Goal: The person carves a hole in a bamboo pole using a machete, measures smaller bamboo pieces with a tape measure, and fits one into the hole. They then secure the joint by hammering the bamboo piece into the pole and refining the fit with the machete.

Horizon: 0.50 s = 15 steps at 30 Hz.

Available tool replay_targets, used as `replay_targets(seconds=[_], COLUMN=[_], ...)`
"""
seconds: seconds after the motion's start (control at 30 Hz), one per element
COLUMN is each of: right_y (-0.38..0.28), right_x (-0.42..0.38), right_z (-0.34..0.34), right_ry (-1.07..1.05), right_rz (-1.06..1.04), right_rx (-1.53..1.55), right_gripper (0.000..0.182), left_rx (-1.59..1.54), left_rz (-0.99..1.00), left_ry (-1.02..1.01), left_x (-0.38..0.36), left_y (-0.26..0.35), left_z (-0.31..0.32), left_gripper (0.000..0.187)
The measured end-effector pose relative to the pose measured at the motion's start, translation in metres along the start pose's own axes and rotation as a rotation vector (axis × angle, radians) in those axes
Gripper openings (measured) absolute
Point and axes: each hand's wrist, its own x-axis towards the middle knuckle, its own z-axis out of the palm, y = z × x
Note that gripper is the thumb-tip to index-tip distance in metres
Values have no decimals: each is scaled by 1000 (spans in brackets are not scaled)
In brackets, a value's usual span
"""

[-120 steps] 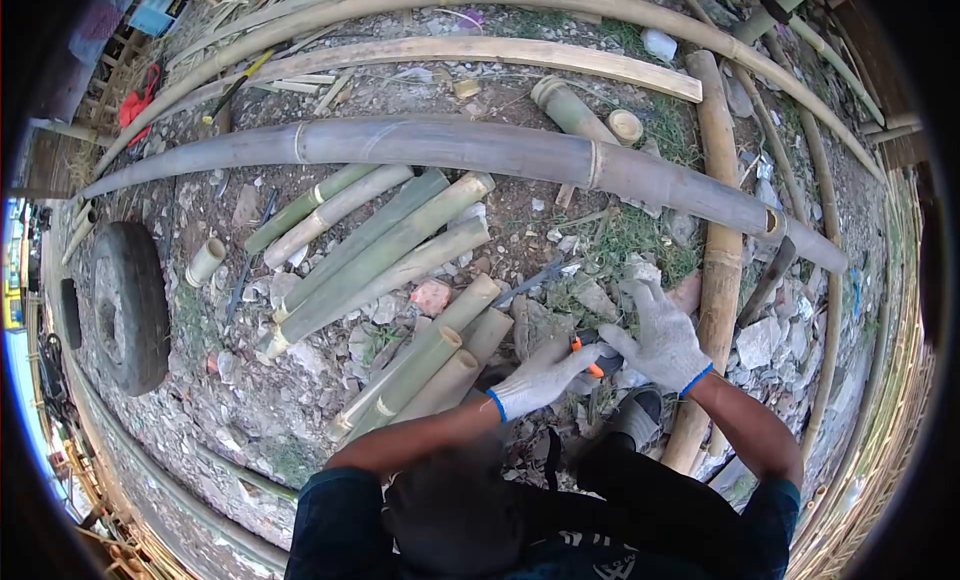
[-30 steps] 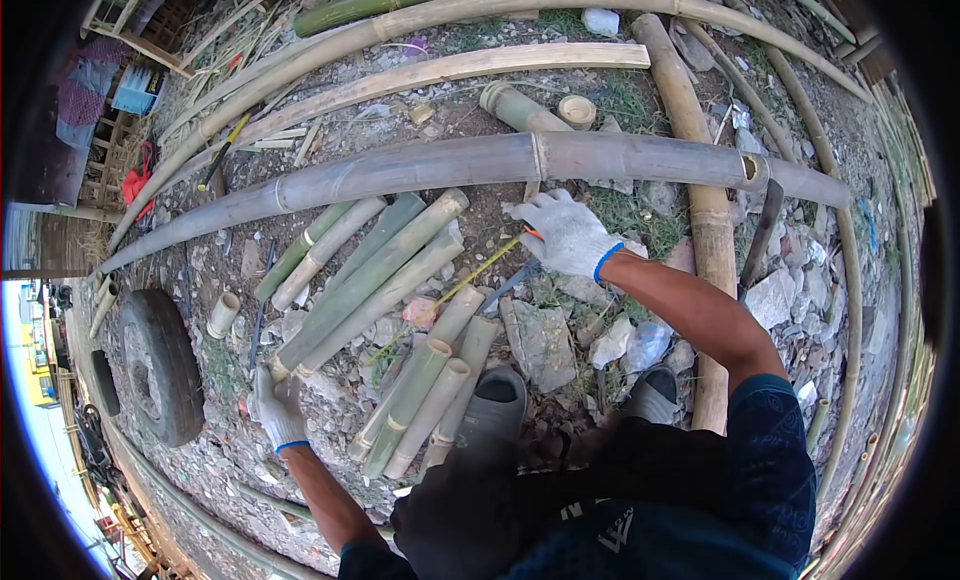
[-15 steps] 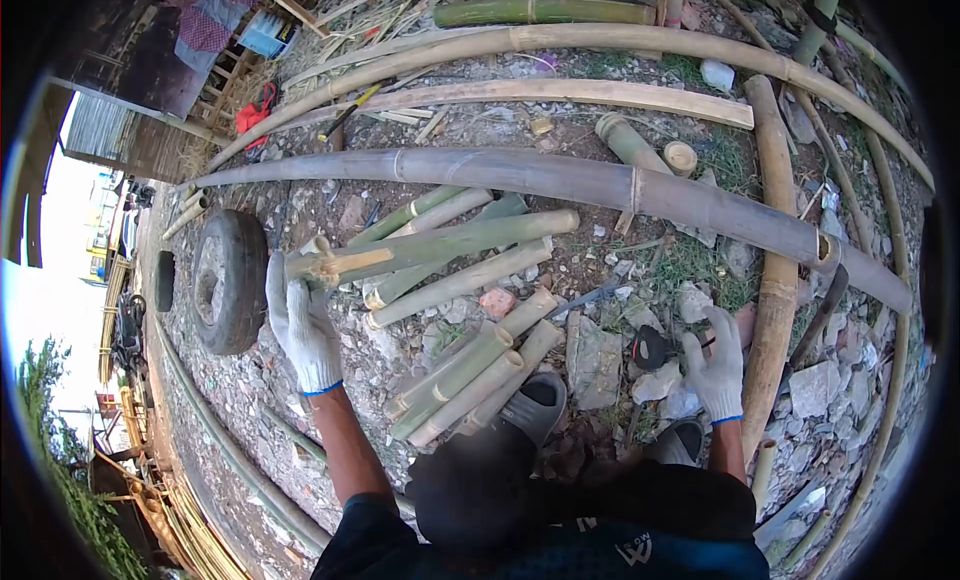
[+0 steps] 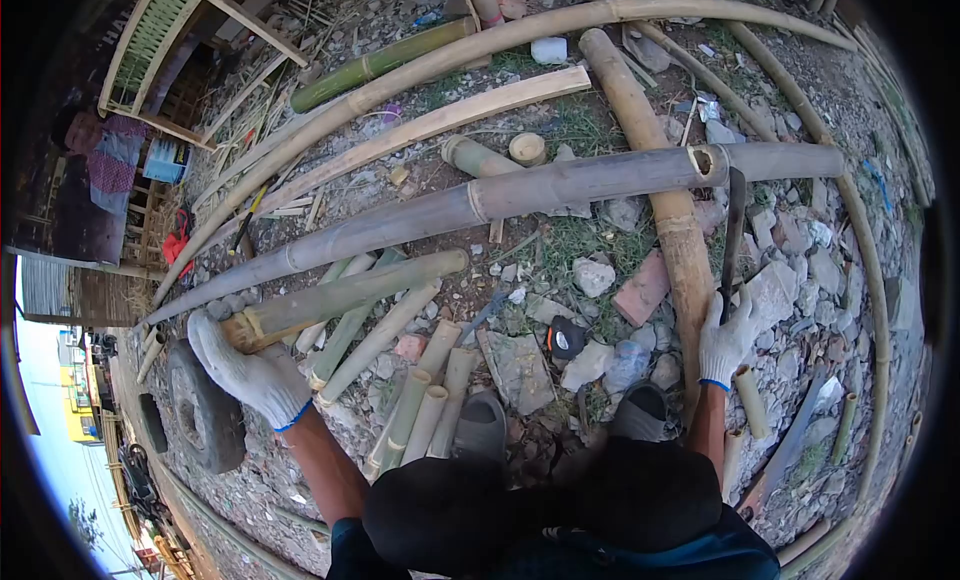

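Note:
My left hand (image 4: 245, 370), in a white glove, grips the near end of a thick green bamboo piece (image 4: 360, 292) with a split, tan-coloured end. My right hand (image 4: 728, 342), gloved too, is wrapped round the handle of a dark machete (image 4: 735, 230). Its blade stands upright by a cut notch in the long grey bamboo pole (image 4: 570, 183). Beneath and beside the held piece lie several cut bamboo lengths (image 4: 380, 342). Shorter bamboo pieces (image 4: 428, 420) rest close to my left foot.
A thick tan bamboo log (image 4: 665, 220) lies under the grey pole. An old tyre (image 4: 200, 405) is at the left. A black tape measure (image 4: 566, 337) sits among stones. Long curved poles (image 4: 540, 32) span the back. Another person (image 4: 110, 170) is at the upper left.
My right hand has moved to the machete and closed on its handle. My left hand still holds the bamboo piece. The view has turned towards the right.

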Motion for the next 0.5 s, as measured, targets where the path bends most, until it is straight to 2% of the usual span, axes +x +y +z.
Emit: replay_targets(seconds=[0.03, 0.07, 0.1, 0.17, 0.23, 0.27, 0.37, 0.4, 0.5], right_y=[7, 17, 28, 37, 43, 45, 48, 50, 16], right_x=[6, 13, 20, 27, 33, 32, 30, 27, 22], right_z=[3, 8, 13, 15, 17, 18, 25, 28, -11], right_ry=[-89, -174, -258, -310, -387, -368, -275, -229, -153], right_rz=[77, 154, 226, 186, 163, 139, 108, 127, 132], right_rx=[85, 173, 260, 317, 289, 293, 255, 207, 183], right_gripper=[55, 53, 52, 48, 48, 47, 42, 39, 30], left_rx=[20, -71, -78, -201, -358, -437, -401, -376, -611], left_rz=[35, -17, -4, 33, 91, 123, 172, 197, 90], left_ry=[43, 10, 76, -51, -288, -408, -158, -139, -397], left_x=[-1, -9, -18, 1, 31, 39, 27, 20, 19], left_y=[13, 37, 56, 74, 83, 87, 99, 99, 81], left_z=[15, 41, 64, 57, 35, 31, 76, 92, 92], left_gripper=[45, 28, 23, 21, 24, 27, 23, 21, 24])
